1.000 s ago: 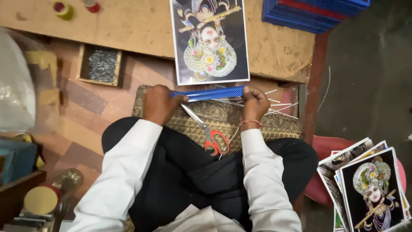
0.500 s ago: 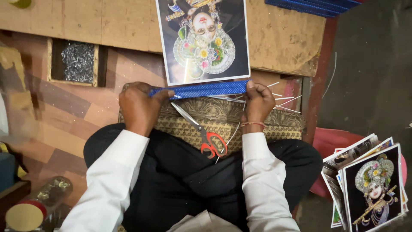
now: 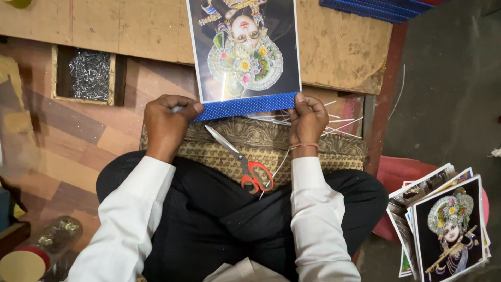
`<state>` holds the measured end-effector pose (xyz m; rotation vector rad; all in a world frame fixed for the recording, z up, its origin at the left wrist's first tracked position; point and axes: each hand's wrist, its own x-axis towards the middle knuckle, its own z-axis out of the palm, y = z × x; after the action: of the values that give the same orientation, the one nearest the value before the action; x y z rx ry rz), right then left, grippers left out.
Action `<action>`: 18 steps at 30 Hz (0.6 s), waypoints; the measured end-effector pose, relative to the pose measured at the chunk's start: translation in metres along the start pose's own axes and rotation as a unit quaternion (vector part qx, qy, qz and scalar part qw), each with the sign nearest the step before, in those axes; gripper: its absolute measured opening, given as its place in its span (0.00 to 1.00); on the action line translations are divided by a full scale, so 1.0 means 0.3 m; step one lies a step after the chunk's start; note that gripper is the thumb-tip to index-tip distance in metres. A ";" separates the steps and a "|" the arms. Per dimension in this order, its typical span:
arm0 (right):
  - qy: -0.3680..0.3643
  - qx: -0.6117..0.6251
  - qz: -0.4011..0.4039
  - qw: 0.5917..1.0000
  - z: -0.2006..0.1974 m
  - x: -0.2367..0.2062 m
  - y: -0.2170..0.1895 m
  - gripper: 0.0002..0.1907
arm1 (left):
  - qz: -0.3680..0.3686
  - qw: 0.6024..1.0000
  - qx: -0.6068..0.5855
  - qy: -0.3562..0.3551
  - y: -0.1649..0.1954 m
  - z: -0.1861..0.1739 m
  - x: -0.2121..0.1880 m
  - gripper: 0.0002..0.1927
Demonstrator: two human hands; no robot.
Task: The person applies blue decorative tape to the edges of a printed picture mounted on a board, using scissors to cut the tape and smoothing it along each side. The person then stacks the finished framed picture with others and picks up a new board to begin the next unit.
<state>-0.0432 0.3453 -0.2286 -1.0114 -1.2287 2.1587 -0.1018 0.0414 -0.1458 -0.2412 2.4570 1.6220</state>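
Both hands pinch a blue dotted strip (image 3: 245,106) along the near edge of a glossy devotional print (image 3: 244,49): the left hand (image 3: 168,125) is closed on the strip's left end, the right hand (image 3: 308,119) on its right corner. The print lies face up on a worn wooden board (image 3: 339,47), just beyond a patterned cushion (image 3: 313,149) on the person's lap. Red-handled scissors (image 3: 245,166) rest on the cushion, thin metal rods (image 3: 339,125) beside the right hand. A tray of staples (image 3: 90,74) sits to the left; more prints (image 3: 449,230) are stacked at right.
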 end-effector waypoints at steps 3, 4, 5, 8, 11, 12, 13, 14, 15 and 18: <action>-0.001 -0.004 -0.003 1.000 0.004 0.000 -0.002 0.05 | 0.022 1.000 0.012 0.000 -0.007 0.002 0.004 0.08; 0.000 0.001 0.000 1.000 0.005 -0.001 -0.004 0.05 | 0.022 1.000 0.016 -0.003 -0.009 0.004 0.005 0.08; 0.000 0.005 0.002 1.000 0.006 -0.003 -0.006 0.05 | 0.020 1.000 0.016 -0.003 -0.011 0.005 0.005 0.08; 0.003 0.005 0.005 1.000 0.008 -0.008 -0.011 0.06 | 0.020 1.000 0.015 -0.001 -0.015 0.010 0.007 0.08; 0.012 -0.003 0.007 1.000 0.010 -0.008 -0.010 0.06 | 0.032 0.999 0.016 0.001 -0.018 0.012 0.009 0.08; 0.017 -0.006 0.006 1.000 0.008 -0.006 -0.009 0.06 | 0.034 0.999 0.015 0.000 -0.018 0.012 0.010 0.08; 0.015 -0.003 0.005 1.000 0.007 -0.004 -0.007 0.06 | 0.036 0.999 0.015 -0.001 -0.019 0.012 0.010 0.08; 0.014 0.001 0.005 1.000 0.006 -0.001 -0.005 0.06 | 0.045 0.999 0.019 0.001 -0.019 0.011 0.010 0.08; 0.013 0.004 0.006 1.000 0.003 0.001 -0.002 0.06 | 0.052 0.998 0.023 0.002 -0.020 0.011 0.009 0.08; 0.021 -0.014 -0.012 1.000 -0.005 0.010 0.008 0.07 | 0.054 0.998 0.026 0.006 -0.022 0.014 0.008 0.08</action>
<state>-0.0440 0.3468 -0.2324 -1.0423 -1.2484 2.0962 -0.1022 0.0427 -0.1538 -0.1138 2.5579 1.5990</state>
